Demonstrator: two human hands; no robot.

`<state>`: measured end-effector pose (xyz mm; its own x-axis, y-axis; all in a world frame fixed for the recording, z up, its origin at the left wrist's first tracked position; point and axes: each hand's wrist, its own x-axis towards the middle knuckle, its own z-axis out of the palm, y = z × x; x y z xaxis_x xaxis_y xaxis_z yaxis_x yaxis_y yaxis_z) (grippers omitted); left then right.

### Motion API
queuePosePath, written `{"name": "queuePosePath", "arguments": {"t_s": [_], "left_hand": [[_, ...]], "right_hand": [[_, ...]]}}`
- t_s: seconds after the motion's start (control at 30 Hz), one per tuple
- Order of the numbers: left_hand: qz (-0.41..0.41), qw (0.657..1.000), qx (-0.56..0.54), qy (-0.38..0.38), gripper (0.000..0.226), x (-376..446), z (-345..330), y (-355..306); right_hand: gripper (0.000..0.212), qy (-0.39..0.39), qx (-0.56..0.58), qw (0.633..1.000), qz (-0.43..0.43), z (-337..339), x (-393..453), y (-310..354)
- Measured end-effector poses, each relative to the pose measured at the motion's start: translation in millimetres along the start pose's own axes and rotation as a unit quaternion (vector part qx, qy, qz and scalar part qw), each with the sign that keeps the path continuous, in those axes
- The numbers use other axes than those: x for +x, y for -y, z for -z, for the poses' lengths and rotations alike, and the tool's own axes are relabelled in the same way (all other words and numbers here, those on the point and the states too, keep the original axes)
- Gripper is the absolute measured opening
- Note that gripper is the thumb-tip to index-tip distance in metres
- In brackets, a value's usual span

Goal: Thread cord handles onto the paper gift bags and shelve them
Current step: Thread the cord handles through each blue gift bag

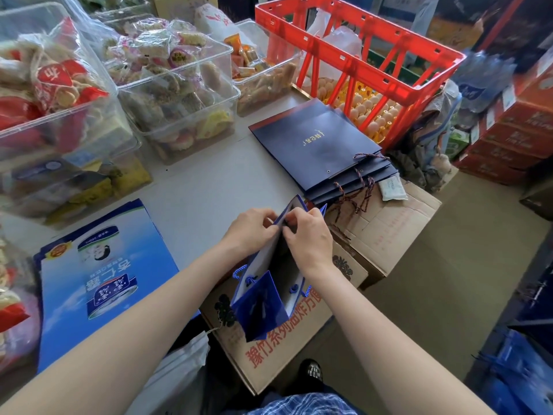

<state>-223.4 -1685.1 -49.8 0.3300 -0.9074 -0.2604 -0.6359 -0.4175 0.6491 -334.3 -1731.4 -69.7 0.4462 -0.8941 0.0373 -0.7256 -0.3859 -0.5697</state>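
Both your left hand (254,232) and right hand (308,235) pinch the far rim of the open blue gift bag (260,307) above a cardboard box (299,333), apparently mid-threading; next, feed cord through the eyelet.

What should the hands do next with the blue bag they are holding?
Probably finish fixing the cord at the far rim. Both the left hand and right hand pinch the top edge of the open blue bag, and the near side already shows its blue cord knotted through.
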Motion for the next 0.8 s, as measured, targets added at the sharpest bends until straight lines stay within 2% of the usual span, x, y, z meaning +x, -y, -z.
{"name": "queuePosePath", "arguments": {"t_s": [0.17, 0.3, 0.37, 0.47, 0.6, 0.67, 0.73, 0.8], "left_hand": [[0.017, 0.999, 0.036, -0.013, 0.024, -5, -8, -2], [0.007, 0.997, 0.016, -0.069, 0.021, -3, -4, 9], [-0.009, 0.995, 0.047, -0.088, 0.014, -4, -3, 11], [0.0, 0.992, 0.087, -0.094, 0.013, -5, 3, 4], [0.005, 0.989, 0.143, -0.042, 0.013, 4, 14, -5], [0.042, 0.994, 0.103, 0.022, 0.017, 8, 21, -5], [0.084, 0.995, 0.029, 0.054, 0.014, 11, 26, -3], [0.107, 0.992, 0.003, 0.062, 0.044, 12, 29, 1]], "right_hand": [[0.014, -0.004, 0.014, 0.999, 0.034, 2, -3, -9], [0.02, 0.063, 0.0, 0.994, 0.088, 10, -9, -22], [0.02, 0.093, 0.037, 0.991, 0.087, 15, -11, -23], [0.014, 0.094, 0.119, 0.986, 0.066, 17, -8, -21], [0.011, 0.102, 0.255, 0.961, 0.013, 23, -3, -20], [0.012, 0.124, 0.282, 0.951, 0.015, 27, -3, -21], [0.013, 0.146, 0.292, 0.945, 0.026, 30, -2, -20], [0.013, 0.178, 0.293, 0.939, 0.04, 31, -1, -17]]}}
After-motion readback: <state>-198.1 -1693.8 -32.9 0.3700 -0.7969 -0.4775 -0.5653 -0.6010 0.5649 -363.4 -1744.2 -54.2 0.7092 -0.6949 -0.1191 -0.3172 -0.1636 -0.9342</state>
